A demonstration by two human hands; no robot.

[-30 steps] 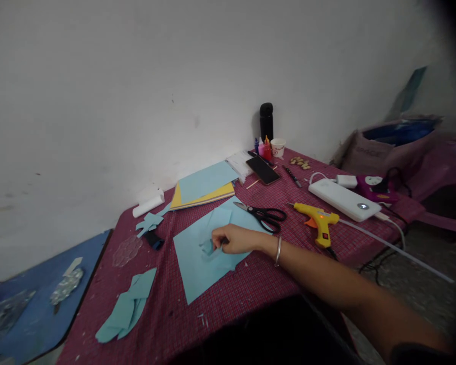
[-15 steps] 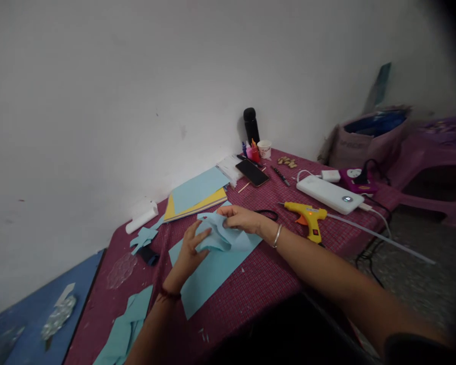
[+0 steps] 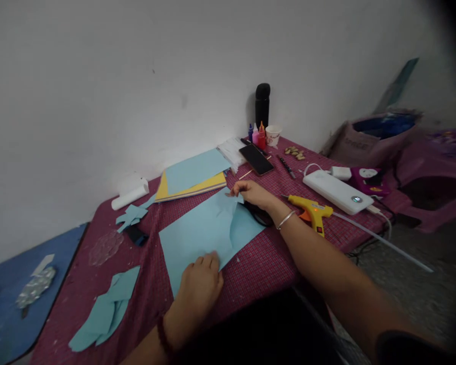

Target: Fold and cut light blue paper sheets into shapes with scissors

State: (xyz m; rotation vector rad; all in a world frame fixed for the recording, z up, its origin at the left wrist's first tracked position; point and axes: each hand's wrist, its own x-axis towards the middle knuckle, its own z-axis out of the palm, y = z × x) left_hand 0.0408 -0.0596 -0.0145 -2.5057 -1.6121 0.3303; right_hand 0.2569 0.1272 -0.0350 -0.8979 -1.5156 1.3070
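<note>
Grey-white wall (image 3: 99, 91) fills the room behind, from where I stand. Below it, red-clothed table (image 3: 266, 268), under both hands. Blue paper (image 3: 197, 233) lies spread there, beneath the left fingers and reaching up to the right ones; its right side curls up below the right fingertips, over a second blue layer (image 3: 249, 228). Paper stack (image 3: 213, 181), yellow and blue, just beyond the right fingers. Left hand (image 3: 199, 284) palm down on the paper's near side, fingers together, gripping nothing visible. Right hand (image 3: 253, 195): thumb and finger narrowed, pinching the paper's far edge. Glue gun (image 3: 312, 210) right of those fingers.

Change: half a second ago both hands were up around curled paper; now the left is down and the paper lies flatter. Reads as steadying or lining up layers, my guess.

Hidden: scissors (image 3: 261, 217) mostly behind the right hand, only black handle showing. Number of layers unclear, left palm's underside unseen, left forearm (image 3: 152, 347) cut off at the bottom
</note>
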